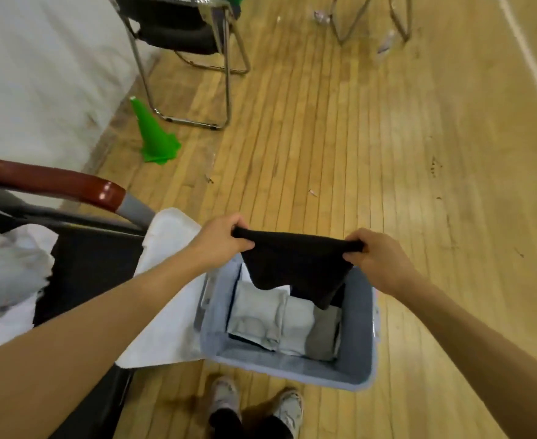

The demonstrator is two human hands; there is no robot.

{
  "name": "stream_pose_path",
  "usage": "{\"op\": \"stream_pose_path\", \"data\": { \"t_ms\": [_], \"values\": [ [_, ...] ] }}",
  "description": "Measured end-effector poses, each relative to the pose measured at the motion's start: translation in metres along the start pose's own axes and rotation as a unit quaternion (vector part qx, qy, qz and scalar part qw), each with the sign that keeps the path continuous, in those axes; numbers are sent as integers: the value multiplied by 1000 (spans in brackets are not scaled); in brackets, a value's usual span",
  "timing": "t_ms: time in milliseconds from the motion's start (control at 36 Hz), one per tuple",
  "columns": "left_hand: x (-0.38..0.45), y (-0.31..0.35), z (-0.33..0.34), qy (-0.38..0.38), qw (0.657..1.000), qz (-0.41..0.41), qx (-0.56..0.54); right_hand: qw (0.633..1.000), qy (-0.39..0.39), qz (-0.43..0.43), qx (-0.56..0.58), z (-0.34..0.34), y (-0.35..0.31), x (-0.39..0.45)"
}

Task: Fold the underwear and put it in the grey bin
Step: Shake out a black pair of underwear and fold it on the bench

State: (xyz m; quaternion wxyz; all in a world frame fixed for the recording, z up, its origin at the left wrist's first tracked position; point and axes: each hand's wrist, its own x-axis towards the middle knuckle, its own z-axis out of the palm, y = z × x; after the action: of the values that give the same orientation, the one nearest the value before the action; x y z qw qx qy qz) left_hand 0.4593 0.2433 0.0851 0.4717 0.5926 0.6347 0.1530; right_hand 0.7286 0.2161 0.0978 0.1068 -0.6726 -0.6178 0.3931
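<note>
Over the open grey plastic bin (360, 321) on the wooden plank floor (387, 153), a black fabric pair of underwear (295, 264) hangs stretched between two hands. The left hand (219, 239) pinches its left top corner and the right hand (378, 261) pinches the right, the fingers (354, 240) of each curled tightly around the cloth. It looks at least partly folded, though the motion blur makes the layers hard to tell. Its lower edge dangles just inside the bin's mouth, above a row of light grey and darker grey folded garments (270, 315) already packed upright inside.

So, by my reckoning, earlier pieces are done and this one is near the end: what remains is to lower it and let go.

The free room seems to be at the far right of the bin, under the hanging cloth. The right wall lies close under the right wrist, and a white cloth (166, 312) draped off a dark chair seat (93, 267) touches the left wall. The open floor to the right leaves the arms free to move.
</note>
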Motion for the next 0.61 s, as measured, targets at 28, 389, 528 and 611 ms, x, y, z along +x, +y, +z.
{"op": "stream_pose_path", "data": {
  "t_ms": [28,389,528,611],
  "values": [
    [16,-19,19,-9,1000,-6,-2,1000,-3,12,5,18,25,13],
    [72,-234,144,-69,991,-97,54,988,-93,111,45,238,189,60],
    [107,-289,169,-34,991,-113,62,990,-71,113,40,300,218,103],
    [134,-301,178,10,988,-101,115,990,-57,117,49,313,223,133]
  ]
}}
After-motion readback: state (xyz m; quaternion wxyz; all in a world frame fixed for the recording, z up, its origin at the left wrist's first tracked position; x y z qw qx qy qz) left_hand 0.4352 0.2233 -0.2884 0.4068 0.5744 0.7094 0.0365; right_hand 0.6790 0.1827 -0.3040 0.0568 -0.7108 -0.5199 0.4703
